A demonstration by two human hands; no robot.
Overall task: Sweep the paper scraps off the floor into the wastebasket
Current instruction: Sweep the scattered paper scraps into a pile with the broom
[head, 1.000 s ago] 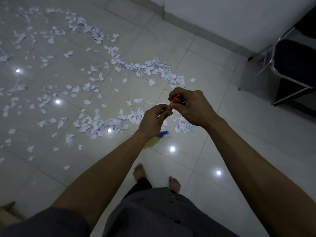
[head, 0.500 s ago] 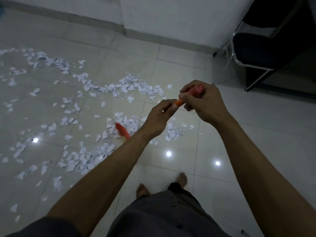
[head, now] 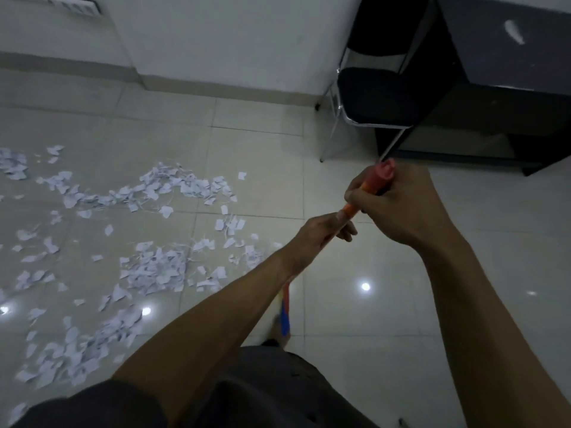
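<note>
Far left, high on the pale wall: a small slatted vent. Below it is a glossy tiled floor with bright lamp glints.

Paper scraps: white, torn small, lying on the left half of the floor. One loose band runs across farther from the person. A denser patch sits nearer the middle, just left of the left forearm. A third heap lies low left, near the dark shorts. Strays lie scattered between them.

Left hand: stretched forward at centre, back of the hand up, fingers curled round the broom at the lower part of the visible handle.

Broom: orange-red handle, tilted, top end pointing up and to the right. Under the left wrist a blurred red-and-blue length shows again, running down toward the floor. Its head cannot be made out.

Right hand: wrapped round the handle just above the left. The red capped end sticks out past the knuckles. The two hands sit close together; whether they touch I cannot tell.

Chair: black seat, chrome legs, by the wall, beyond the right hand.

Desk: dark, far right, with the chair just beside its left side.
</note>
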